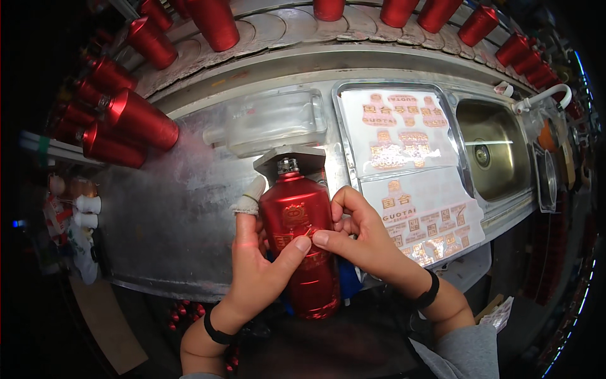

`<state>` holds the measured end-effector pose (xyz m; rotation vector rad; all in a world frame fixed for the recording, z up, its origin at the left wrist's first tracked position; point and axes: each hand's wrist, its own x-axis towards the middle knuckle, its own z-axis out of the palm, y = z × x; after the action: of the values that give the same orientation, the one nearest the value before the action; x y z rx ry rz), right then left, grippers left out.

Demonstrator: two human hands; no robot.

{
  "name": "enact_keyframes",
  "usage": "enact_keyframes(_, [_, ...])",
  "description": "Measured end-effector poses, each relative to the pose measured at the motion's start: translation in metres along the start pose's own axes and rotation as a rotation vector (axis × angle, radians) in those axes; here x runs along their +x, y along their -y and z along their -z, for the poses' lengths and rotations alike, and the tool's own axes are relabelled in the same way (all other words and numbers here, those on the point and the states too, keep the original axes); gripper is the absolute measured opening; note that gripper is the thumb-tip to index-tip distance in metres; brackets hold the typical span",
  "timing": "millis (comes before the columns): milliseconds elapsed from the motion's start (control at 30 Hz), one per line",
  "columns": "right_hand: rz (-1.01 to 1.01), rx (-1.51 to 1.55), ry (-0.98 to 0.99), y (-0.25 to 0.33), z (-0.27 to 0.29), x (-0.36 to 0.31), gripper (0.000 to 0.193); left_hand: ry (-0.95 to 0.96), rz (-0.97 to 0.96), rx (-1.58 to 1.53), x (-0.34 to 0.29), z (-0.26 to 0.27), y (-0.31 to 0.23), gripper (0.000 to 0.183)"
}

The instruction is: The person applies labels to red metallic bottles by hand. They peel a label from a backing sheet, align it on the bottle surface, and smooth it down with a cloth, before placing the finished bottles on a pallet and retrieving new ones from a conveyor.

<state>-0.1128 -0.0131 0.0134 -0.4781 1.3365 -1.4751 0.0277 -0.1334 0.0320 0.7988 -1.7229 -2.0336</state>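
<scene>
A glossy red bottle [297,196] with a clear stopper-like top leans toward me, its neck in a notched grey metal rest [270,163]. My left hand [257,273] grips its left side, thumb pressed on the front. One left finger wears a white cloth cover [252,194]. From the right, my right hand [369,243] holds the bottle, fingers curled and thumb tip pressed on the front, close to the left thumb. A gold emblem [293,215] shows on the upper front. The thumbs partly hide the gold marking between them.
Right of the bottle, sheets of gold decals [372,189] lie on a metal tray [344,142]. Beyond is a sink [505,167] with a white tap [546,96]. A clear container [278,123] lies behind. Red bottles [142,120] lie at left; others stand on a curved conveyor [271,28].
</scene>
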Motion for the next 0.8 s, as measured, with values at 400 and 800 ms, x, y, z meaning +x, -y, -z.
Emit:
enact_keyframes(400, [0.044,-0.258,-0.149,-0.007,-0.005,0.007,0.041,-0.005,-0.014,0.047,-0.001,-0.001,0.003,0.081])
enact_keyframes(800, [0.055,-0.038,-0.06,-0.007,-0.001,-0.005,0.027,-0.011,0.008,0.078,-0.001,-0.004,0.001,0.088])
